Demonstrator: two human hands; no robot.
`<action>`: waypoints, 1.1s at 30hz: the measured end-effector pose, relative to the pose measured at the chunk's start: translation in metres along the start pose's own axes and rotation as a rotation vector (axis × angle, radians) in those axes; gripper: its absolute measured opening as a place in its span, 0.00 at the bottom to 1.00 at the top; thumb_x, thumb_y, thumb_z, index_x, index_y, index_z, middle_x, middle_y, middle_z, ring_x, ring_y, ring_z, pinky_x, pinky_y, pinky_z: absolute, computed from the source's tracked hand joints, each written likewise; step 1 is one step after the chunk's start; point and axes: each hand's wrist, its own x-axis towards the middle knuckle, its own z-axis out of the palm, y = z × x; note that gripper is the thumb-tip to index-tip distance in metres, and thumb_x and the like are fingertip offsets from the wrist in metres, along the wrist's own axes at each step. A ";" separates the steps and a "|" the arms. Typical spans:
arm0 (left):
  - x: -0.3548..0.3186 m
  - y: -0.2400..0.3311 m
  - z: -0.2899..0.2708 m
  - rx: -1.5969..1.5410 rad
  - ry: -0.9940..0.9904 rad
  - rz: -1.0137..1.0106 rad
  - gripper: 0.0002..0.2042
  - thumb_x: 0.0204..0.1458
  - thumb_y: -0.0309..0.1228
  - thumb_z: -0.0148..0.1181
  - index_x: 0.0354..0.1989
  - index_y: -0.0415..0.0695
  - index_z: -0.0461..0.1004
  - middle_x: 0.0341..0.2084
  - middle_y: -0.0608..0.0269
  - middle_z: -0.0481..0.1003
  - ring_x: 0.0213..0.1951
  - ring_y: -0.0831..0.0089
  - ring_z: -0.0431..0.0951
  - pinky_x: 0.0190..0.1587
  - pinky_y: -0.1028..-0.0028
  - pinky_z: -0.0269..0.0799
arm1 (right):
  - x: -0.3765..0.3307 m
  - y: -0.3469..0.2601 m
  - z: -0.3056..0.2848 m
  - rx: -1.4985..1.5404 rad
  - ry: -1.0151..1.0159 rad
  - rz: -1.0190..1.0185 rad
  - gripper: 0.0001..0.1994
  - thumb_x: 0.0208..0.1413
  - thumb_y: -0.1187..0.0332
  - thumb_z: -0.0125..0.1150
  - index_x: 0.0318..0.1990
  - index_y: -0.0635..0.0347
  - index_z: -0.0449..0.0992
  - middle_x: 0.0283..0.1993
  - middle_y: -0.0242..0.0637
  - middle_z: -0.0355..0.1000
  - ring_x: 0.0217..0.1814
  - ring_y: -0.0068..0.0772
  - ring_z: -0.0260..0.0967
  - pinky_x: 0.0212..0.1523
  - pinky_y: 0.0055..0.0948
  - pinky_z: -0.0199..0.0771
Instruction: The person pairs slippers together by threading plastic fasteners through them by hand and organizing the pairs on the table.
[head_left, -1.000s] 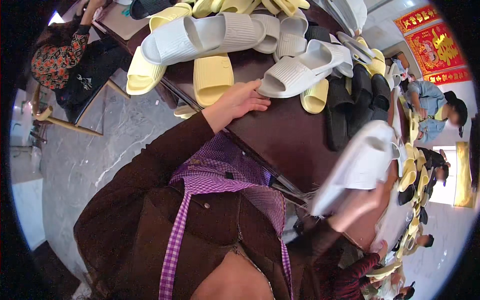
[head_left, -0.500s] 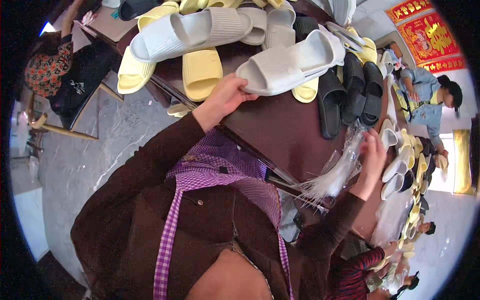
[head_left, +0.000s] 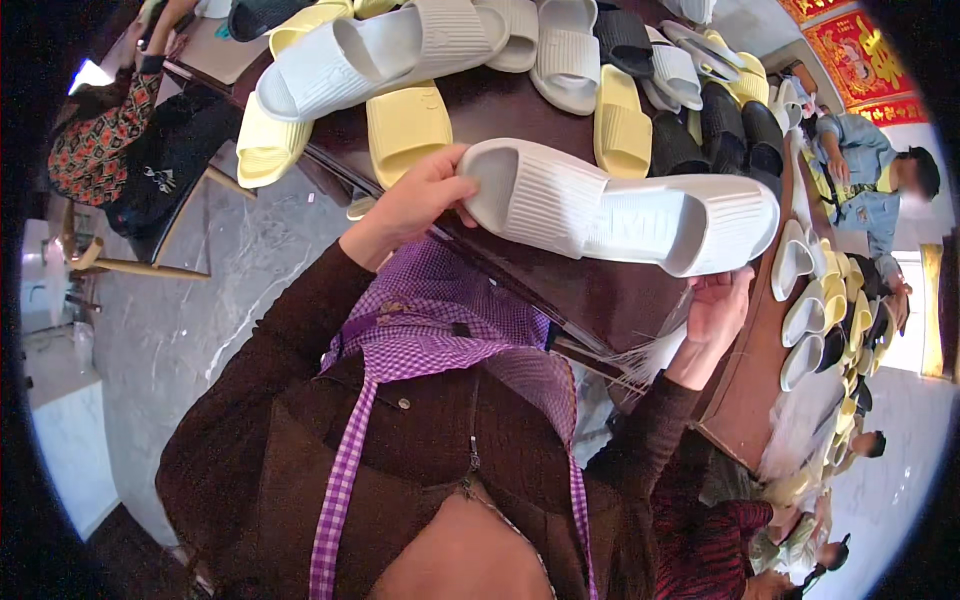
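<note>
- From my remote seat, taking the hours from the middle of my view, I saw the left hand [head_left: 412, 203] at 11 o'clock closed on the left end of two light-grey ribbed slides [head_left: 640, 222], thumb on the rim.
- The right hand [head_left: 718, 308], at 3 o'clock, had its palm turned up and its fingertips at the lower edge of the slides' right end; I could not tell whether it gripped them or only propped them.
- The two slides lay at 2 o'clock, overlapped lengthwise with one strap toward each end, across the dark red-brown table [head_left: 600, 290].
- A yellow slide [head_left: 410, 130] rested at 12 o'clock from the left hand, just beside it.
- Another yellow slide [head_left: 622, 125] stood at 12 o'clock from the held slides, with several black slides [head_left: 722, 130] to its 3 o'clock.
- More grey slides [head_left: 385, 65] overlapped one another at 11 o'clock, near the table's far side.
- I made out a bundle of thin white strands [head_left: 655, 357] at 8 o'clock from the right hand, partly hidden by the forearm.
- A person in a denim jacket [head_left: 862, 175] showed between 2 and 3 o'clock, well apart from both hands.
</note>
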 end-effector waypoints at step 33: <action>0.130 0.019 0.052 0.897 0.075 0.682 0.17 0.48 0.32 0.56 0.45 0.36 0.71 0.38 0.47 0.73 0.40 0.56 0.74 0.41 0.67 0.69 | -0.001 -0.009 -0.016 -0.515 0.107 -0.292 0.13 0.56 0.67 0.56 0.46 0.64 0.75 0.40 0.34 0.75 0.37 0.20 0.68 0.40 0.19 0.67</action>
